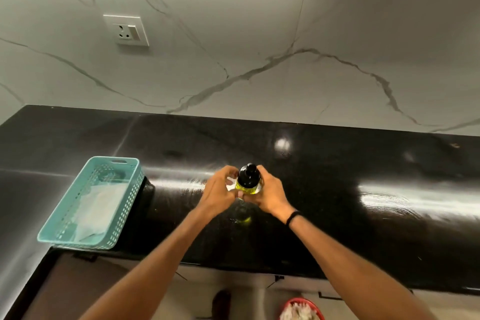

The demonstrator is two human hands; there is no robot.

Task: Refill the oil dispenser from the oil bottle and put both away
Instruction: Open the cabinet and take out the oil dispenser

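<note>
A small clear oil dispenser (248, 181) with a black pump cap and yellow-green oil inside stands upright above the black counter (337, 189). My left hand (220, 189) grips its body from the left with curled fingers. From the right, my right hand (267, 191) wraps around it too, a black band on that wrist. Both hands hide most of the glass body. A yellow reflection of the oil shows on the counter below. No separate oil bottle is in view.
A teal perforated plastic basket (65, 228) with white paper inside sits on the counter's left, near the front edge. A marble backsplash with a wall socket (126, 30) rises behind. A red bowl (301, 309) lies on the floor below.
</note>
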